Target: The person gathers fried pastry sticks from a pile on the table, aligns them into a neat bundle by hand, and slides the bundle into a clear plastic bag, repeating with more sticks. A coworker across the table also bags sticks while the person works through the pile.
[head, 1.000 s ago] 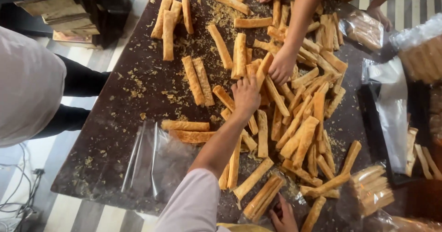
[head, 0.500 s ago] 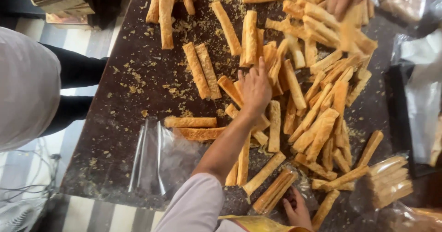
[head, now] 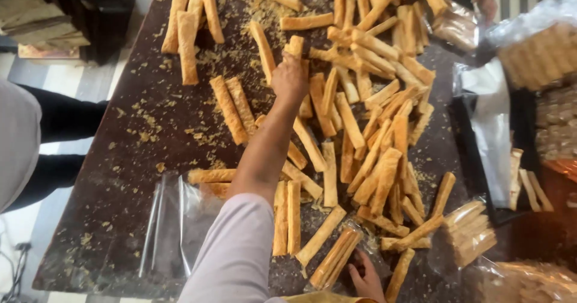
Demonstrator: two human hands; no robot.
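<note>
An empty clear bag [head: 174,219] lies at the bench's [head: 120,128] left edge. The left hand [head: 290,77], arm stretched out, closes on a pastry stick [head: 296,45] in the loose pile [head: 372,122], most still unpacked. The right hand [head: 366,276] grips a partly filled bag [head: 335,258]. Packed bags [head: 475,231] sit right.

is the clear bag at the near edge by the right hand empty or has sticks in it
It has sticks in it. The clear bag by the right hand shows several golden pastry sticks packed side by side inside; how full it is cannot be told.
</note>
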